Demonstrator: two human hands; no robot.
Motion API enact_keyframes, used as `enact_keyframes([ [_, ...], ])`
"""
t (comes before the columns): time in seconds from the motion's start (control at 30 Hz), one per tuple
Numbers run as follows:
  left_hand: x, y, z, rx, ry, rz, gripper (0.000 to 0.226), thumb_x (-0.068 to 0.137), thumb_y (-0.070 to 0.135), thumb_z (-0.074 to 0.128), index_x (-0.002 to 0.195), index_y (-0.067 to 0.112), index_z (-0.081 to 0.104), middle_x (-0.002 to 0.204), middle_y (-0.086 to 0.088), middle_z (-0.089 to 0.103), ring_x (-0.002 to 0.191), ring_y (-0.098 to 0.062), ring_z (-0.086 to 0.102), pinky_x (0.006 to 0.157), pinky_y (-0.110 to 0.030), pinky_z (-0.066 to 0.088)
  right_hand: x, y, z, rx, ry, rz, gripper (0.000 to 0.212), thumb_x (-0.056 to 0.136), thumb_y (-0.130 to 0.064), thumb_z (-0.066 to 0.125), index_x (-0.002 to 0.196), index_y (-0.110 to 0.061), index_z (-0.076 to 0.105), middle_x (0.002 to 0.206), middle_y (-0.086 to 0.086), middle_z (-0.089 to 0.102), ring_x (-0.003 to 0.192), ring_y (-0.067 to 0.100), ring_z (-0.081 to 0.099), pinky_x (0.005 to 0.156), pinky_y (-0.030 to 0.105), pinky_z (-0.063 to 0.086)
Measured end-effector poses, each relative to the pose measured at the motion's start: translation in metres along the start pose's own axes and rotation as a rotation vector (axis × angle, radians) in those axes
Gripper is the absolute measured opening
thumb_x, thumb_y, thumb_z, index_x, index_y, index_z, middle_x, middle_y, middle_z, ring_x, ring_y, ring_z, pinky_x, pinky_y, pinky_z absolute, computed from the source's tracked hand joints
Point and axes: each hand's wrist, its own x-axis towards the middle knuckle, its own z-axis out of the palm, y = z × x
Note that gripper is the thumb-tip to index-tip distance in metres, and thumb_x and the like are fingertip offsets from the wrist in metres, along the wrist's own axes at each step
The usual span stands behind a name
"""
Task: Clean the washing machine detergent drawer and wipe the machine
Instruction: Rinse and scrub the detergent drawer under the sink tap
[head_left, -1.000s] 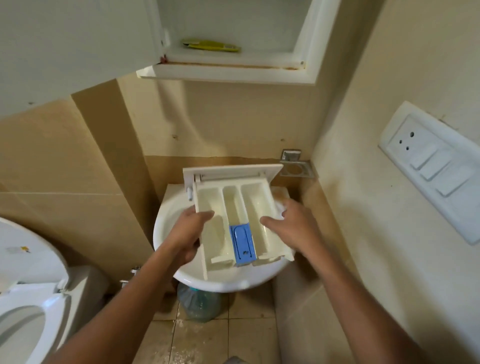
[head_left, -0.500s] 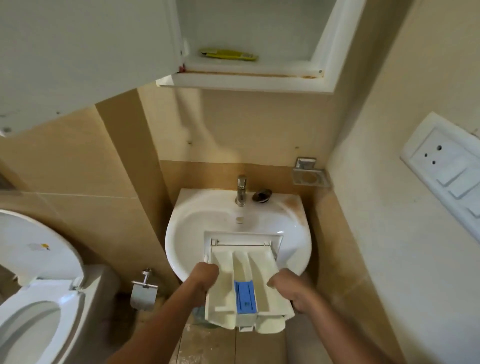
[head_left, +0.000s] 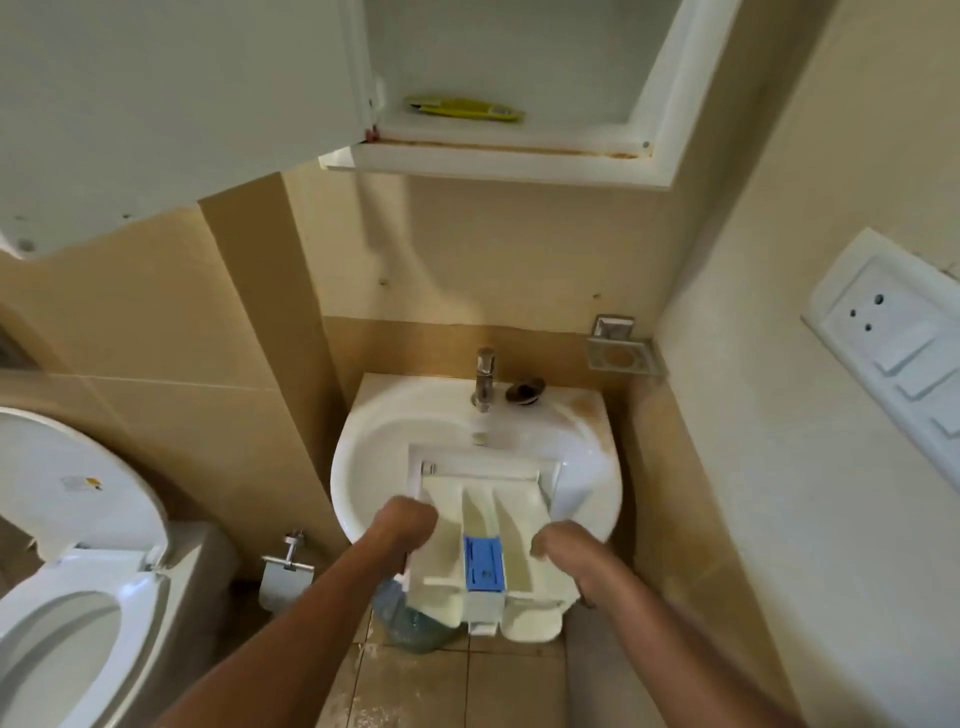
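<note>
View from the head camera, looking down at a wash corner. You hold the detergent drawer (head_left: 519, 519) in both hands over the sink (head_left: 363, 457). Your left hand (head_left: 402, 525) has its fingers curled round the drawer's left wall; your right hand (head_left: 563, 543) grips the right wall in the same way. The drawer is tilted: its broad front panel rests low inside the basin, just below the tap (head_left: 484, 376), while its near end juts out past the sink's front rim towards you. Three long compartments run side by side along the drawer. A blue insert (head_left: 484, 564) sits in the middle compartment, at the end nearest you.

A small dark object (head_left: 524, 389), possibly a drain plug, lies on the sink's back ledge just beside the tap. A metal soap holder (head_left: 618, 353) is fixed to the wall at the right rear corner. Above, a white wall cabinet (head_left: 519, 161) stands with its door (head_left: 156, 104) swung open to the left, and a yellow packet (head_left: 462, 109) lies on its shelf. A switch panel (head_left: 893, 353) is mounted on the right wall. At left stands a toilet (head_left: 78, 597) with its lid raised, and a toilet-roll holder (head_left: 288, 566) is fixed between it and the sink. A clear water bottle (head_left: 415, 631) stands on the tiled floor (head_left: 467, 686) below the sink, partly hidden by the drawer.
</note>
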Motion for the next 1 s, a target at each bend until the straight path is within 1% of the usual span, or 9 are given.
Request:
enact_keyframes([
  [0.1, 0.008, -0.019, 0.003, 0.0, -0.043, -0.048, 0.018, 0.097, 0.01, 0.048, 0.081, 0.006, 0.053, 0.08, -0.008, 0.056, 0.072, -0.018, 0.055, 0.066, -0.029, 0.047, 0.005, 0.006, -0.001, -0.093, -0.045, -0.011, 0.011, 0.096, -0.009, 0.051, 0.092, -0.009, 0.062, 0.088, 0.007, 0.067, 0.08, 0.02, 0.063, 0.064, 0.027, 0.05],
  [0.2, -0.014, 0.014, -0.017, -0.12, 0.182, 0.226, 0.03, 0.1, 0.017, 0.049, 0.074, 0.004, 0.056, 0.066, -0.006, 0.056, 0.057, -0.017, 0.053, 0.052, -0.029, 0.043, 0.002, -0.024, -0.016, 0.013, 0.132, -0.285, 0.018, 0.096, -0.017, 0.054, 0.105, -0.009, 0.068, 0.095, 0.008, 0.073, 0.089, 0.024, 0.07, 0.085, 0.043, 0.058],
  [0.4, -0.066, 0.069, -0.055, -0.373, 0.539, 0.923, 0.029, 0.099, 0.015, 0.045, 0.072, 0.005, 0.051, 0.055, -0.013, 0.054, 0.047, -0.027, 0.052, 0.042, -0.035, 0.04, -0.054, -0.074, -0.035, 0.181, 0.664, -1.106, 0.01, 0.099, -0.016, 0.057, 0.089, -0.017, 0.061, 0.074, -0.003, 0.06, 0.062, -0.002, 0.052, 0.065, 0.006, 0.043],
  [0.47, -0.05, 0.051, -0.04, -0.216, 0.537, 0.788, 0.028, 0.095, 0.013, 0.047, 0.069, 0.003, 0.047, 0.049, -0.007, 0.048, 0.044, -0.024, 0.051, 0.041, -0.03, 0.037, -0.033, -0.047, -0.017, 0.109, 0.712, -0.92, 0.011, 0.095, -0.014, 0.057, 0.096, -0.005, 0.063, 0.077, -0.001, 0.059, 0.063, 0.002, 0.051, 0.069, 0.011, 0.045],
  [0.57, -0.018, 0.007, -0.01, 0.044, 0.163, 0.221, 0.025, 0.099, 0.013, 0.049, 0.074, 0.008, 0.053, 0.068, -0.002, 0.055, 0.062, -0.016, 0.058, 0.053, -0.021, 0.043, 0.006, -0.006, 0.001, -0.086, 0.209, -0.196, 0.025, 0.095, -0.01, 0.053, 0.112, 0.006, 0.062, 0.087, 0.007, 0.064, 0.08, 0.022, 0.064, 0.068, 0.032, 0.052],
  [0.63, -0.01, -0.022, 0.004, 0.066, -0.008, 0.045, 0.018, 0.098, 0.009, 0.05, 0.08, 0.01, 0.054, 0.082, -0.006, 0.059, 0.07, -0.013, 0.057, 0.058, -0.021, 0.048, 0.015, 0.014, 0.005, -0.218, 0.05, -0.022, 0.021, 0.096, -0.006, 0.048, 0.114, 0.001, 0.056, 0.09, 0.007, 0.059, 0.079, 0.019, 0.058, 0.067, 0.03, 0.051],
  [0.77, -0.026, -0.03, 0.003, -0.121, -0.033, 0.031, 0.013, 0.102, 0.02, 0.05, 0.097, 0.007, 0.051, 0.093, -0.011, 0.065, 0.076, -0.02, 0.068, 0.06, -0.031, 0.06, 0.015, -0.002, -0.008, -0.3, 0.086, -0.165, 0.018, 0.094, -0.01, 0.045, 0.108, -0.007, 0.057, 0.103, 0.01, 0.064, 0.09, 0.023, 0.063, 0.076, 0.033, 0.055],
  [0.87, -0.048, -0.008, -0.012, 0.148, -0.201, 0.036, 0.043, 0.099, 0.051, 0.051, 0.099, 0.008, 0.05, 0.084, -0.01, 0.07, 0.06, -0.022, 0.072, 0.055, -0.033, 0.061, 0.02, -0.045, -0.035, -0.651, 0.129, -0.296, 0.022, 0.092, -0.013, 0.047, 0.109, -0.005, 0.059, 0.111, 0.012, 0.065, 0.092, 0.026, 0.061, 0.073, 0.031, 0.05],
  [1.0, -0.084, 0.032, -0.03, 0.311, 0.076, 0.69, 0.04, 0.091, 0.048, 0.065, 0.108, 0.012, 0.067, 0.079, 0.004, 0.071, 0.063, -0.007, 0.066, 0.064, -0.027, 0.058, -0.002, -0.119, -0.064, -1.258, 0.183, -0.606, 0.021, 0.091, -0.012, 0.052, 0.104, -0.016, 0.067, 0.106, 0.005, 0.07, 0.088, 0.025, 0.064, 0.072, 0.033, 0.052],
])
